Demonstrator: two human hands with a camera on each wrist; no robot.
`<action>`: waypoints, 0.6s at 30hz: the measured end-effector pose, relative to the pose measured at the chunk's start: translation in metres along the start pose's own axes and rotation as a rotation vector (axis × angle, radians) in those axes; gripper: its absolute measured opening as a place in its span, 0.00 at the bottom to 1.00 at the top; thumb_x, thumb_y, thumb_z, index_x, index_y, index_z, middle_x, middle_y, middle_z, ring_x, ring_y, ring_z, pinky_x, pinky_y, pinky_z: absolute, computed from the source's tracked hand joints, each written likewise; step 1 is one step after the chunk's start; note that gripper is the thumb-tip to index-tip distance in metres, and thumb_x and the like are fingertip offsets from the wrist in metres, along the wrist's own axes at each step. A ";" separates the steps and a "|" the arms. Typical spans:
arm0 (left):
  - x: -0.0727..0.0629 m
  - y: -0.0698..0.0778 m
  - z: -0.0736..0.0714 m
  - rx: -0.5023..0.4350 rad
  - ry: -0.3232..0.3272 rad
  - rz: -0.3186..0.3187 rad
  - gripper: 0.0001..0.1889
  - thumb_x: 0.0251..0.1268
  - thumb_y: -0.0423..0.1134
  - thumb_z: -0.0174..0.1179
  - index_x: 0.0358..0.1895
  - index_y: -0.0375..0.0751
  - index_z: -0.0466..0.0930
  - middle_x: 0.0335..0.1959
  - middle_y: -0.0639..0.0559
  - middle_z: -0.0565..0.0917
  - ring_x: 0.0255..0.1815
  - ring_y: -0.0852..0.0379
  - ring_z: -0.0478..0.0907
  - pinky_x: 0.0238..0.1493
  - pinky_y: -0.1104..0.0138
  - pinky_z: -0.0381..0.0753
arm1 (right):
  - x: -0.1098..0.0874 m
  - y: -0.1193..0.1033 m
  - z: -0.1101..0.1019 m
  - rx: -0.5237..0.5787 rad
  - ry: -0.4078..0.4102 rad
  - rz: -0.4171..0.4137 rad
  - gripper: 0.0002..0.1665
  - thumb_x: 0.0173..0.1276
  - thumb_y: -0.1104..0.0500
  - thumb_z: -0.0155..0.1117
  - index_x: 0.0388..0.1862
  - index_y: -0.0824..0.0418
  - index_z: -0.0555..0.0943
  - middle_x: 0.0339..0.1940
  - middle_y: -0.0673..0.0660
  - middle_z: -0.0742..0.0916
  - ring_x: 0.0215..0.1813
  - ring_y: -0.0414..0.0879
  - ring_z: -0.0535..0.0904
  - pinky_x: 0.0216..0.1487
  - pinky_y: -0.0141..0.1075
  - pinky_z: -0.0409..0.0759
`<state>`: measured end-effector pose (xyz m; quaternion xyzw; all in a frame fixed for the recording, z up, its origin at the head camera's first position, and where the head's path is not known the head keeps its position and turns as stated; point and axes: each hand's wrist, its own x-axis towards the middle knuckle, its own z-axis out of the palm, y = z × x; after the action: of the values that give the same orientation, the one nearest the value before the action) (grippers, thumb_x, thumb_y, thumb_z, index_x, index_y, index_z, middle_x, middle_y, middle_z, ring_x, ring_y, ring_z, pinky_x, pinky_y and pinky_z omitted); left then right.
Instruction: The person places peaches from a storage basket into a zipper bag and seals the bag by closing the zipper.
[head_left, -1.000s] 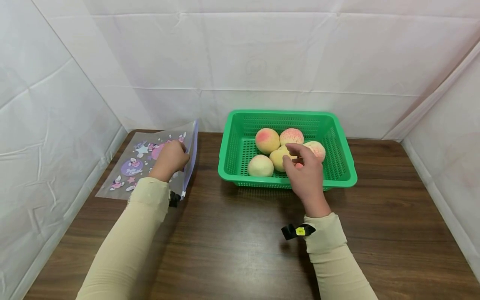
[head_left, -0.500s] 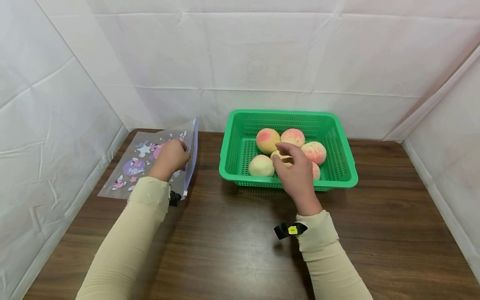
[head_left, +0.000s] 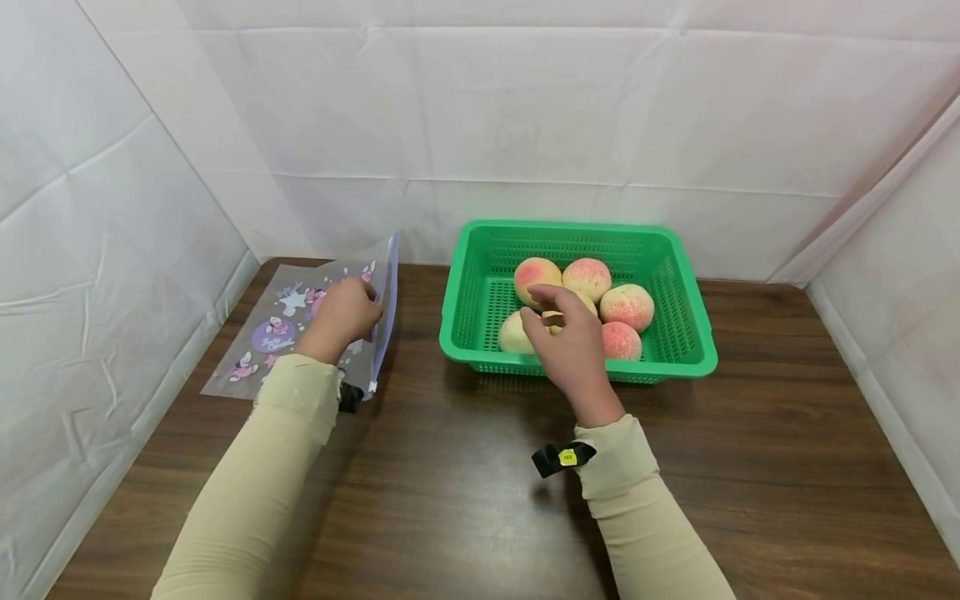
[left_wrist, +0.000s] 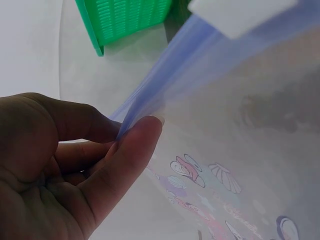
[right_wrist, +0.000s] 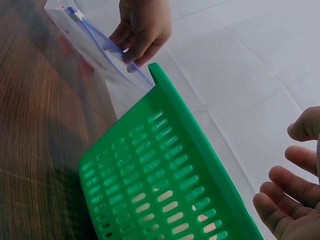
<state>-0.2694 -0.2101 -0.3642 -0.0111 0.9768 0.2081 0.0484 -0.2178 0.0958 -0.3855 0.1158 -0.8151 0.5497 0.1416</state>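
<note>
My left hand [head_left: 343, 318] pinches the purple-edged mouth of a clear zip bag [head_left: 247, 350] printed with cartoon figures. In the left wrist view, thumb and fingers press together on the bag's purple zip strip [left_wrist: 165, 70]. My right hand [head_left: 572, 342] hovers over the front of a green plastic basket [head_left: 678, 292], fingers loosely bent and apart with nothing between them. Several peaches lie inside, among them a yellow-red peach [head_left: 535, 277], a pink peach [head_left: 621, 341] and a speckled one [head_left: 627, 307]. A pale peach [head_left: 513, 335] is partly hidden behind the right hand's fingers.
Both the bag and the basket rest on a dark wooden table [head_left: 450, 500]. White cloth walls [head_left: 480, 108] stand behind and at both sides. A white slider [head_left: 372, 387] sits at the near end of the bag's zip.
My right hand has moved left across the basket, from over the right-hand peaches towards the pale one, uncovering the pink and speckled peaches. The left hand keeps hold of the bag.
</note>
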 end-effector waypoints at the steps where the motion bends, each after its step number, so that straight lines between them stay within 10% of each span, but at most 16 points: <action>1: 0.000 0.001 0.000 0.000 0.001 0.003 0.09 0.52 0.31 0.48 0.16 0.41 0.67 0.18 0.45 0.82 0.16 0.56 0.81 0.18 0.67 0.67 | 0.000 -0.001 0.001 0.000 -0.003 -0.008 0.19 0.68 0.55 0.61 0.56 0.59 0.80 0.53 0.56 0.84 0.50 0.49 0.80 0.52 0.44 0.81; 18: -0.006 0.012 -0.002 -0.012 -0.027 0.006 0.16 0.59 0.34 0.48 0.44 0.29 0.81 0.17 0.46 0.84 0.20 0.53 0.82 0.25 0.66 0.72 | 0.004 -0.009 0.022 -0.024 -0.072 -0.028 0.20 0.68 0.53 0.62 0.57 0.56 0.80 0.53 0.54 0.84 0.53 0.49 0.80 0.53 0.42 0.81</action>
<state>-0.2636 -0.2001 -0.3573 -0.0055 0.9748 0.2145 0.0611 -0.2202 0.0717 -0.3839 0.1450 -0.8245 0.5334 0.1211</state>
